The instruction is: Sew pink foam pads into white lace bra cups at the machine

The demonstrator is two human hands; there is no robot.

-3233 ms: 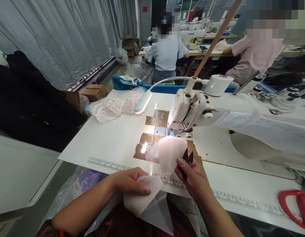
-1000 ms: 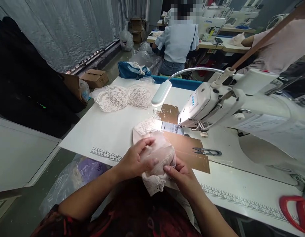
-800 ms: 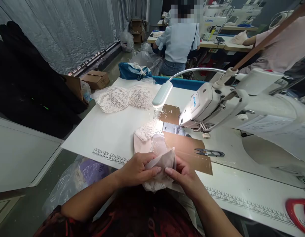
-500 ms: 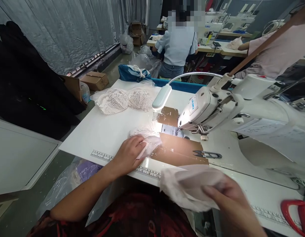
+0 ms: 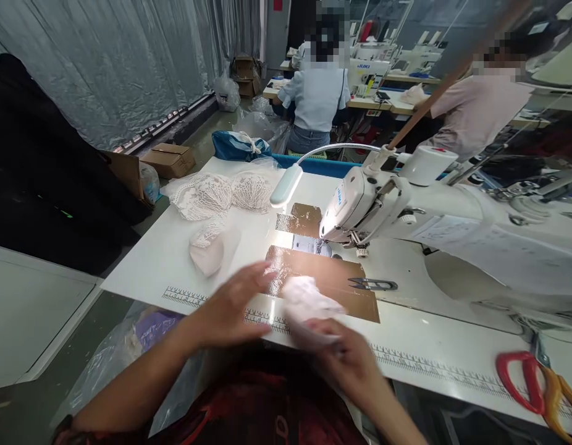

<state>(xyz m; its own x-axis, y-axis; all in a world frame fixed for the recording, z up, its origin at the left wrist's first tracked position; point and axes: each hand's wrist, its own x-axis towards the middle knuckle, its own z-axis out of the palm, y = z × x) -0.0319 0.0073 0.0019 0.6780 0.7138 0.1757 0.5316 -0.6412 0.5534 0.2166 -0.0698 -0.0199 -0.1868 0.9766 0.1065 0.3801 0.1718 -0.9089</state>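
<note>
My right hand (image 5: pixel 344 355) is closed on a pale fabric bra cup (image 5: pixel 311 303) at the table's front edge, blurred by motion. My left hand (image 5: pixel 233 306) holds nothing; its fingers are spread, somewhat smeared, just left of that piece. A small lace-edged cup piece (image 5: pixel 207 250) lies on the white table beyond my left hand. Behind it rests a pair of lace bra cups (image 5: pixel 221 193) with sheer mesh around them. The sewing machine head (image 5: pixel 346 207) stands to the right, its needle area over the metal plate (image 5: pixel 309 245).
Thread snips (image 5: pixel 373 283) lie on the brown taped bed (image 5: pixel 332 272). Scissors (image 5: pixel 522 380) with red and orange handles lie at the right front. A lamp (image 5: pixel 286 185) hangs over the table (image 5: pixel 142 266). Co-workers sit beyond, by other machines.
My left hand has let go of the lace-edged piece, which now lies farther left. My right hand has brought its fabric leftward, close to my left hand. The view has shifted slightly.
</note>
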